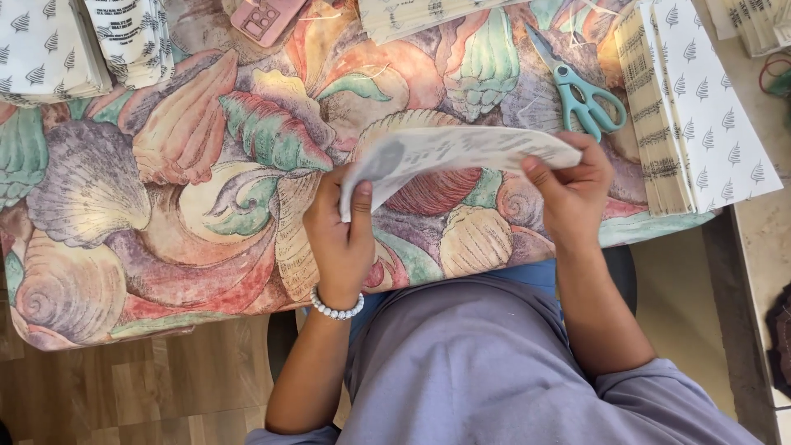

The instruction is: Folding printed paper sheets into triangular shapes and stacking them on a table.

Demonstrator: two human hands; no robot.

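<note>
Paper sheet (461, 152), pale and printed with small dark marks, is held flat-on-edge above the worktop (206, 189), stretched between both hands so that it runs from lower left to upper right in the head view. The left hand (342, 235) is closed on the sheet's left end, its thumb pressed on top of the paper and the fingers curled underneath; a bracelet of pale beads (335, 309) circles that wrist. The right hand (573, 185) pinches the sheet's right end, thumb on the near face and fingers wrapped behind it. The paper bows slightly upward in the middle and does not seem to touch the worktop.

The worktop is covered with a cloth printed with large seashells in pink, green and cream. A pair of teal-handled scissors (581, 95) lies on it just beyond the right hand, blades pointing away from the person. To the right of the scissors sits a stack of white sheets with a small leaf pattern (704, 107), its edges fanned out. Similar patterned stacks (49, 45) rest at the far left corner, and a small pink object (265, 16) lies near the top edge, partly cut off by the frame. The person wears a grey-lilac top (486, 371), and a wooden floor (148, 387) shows below the worktop's edge.
</note>
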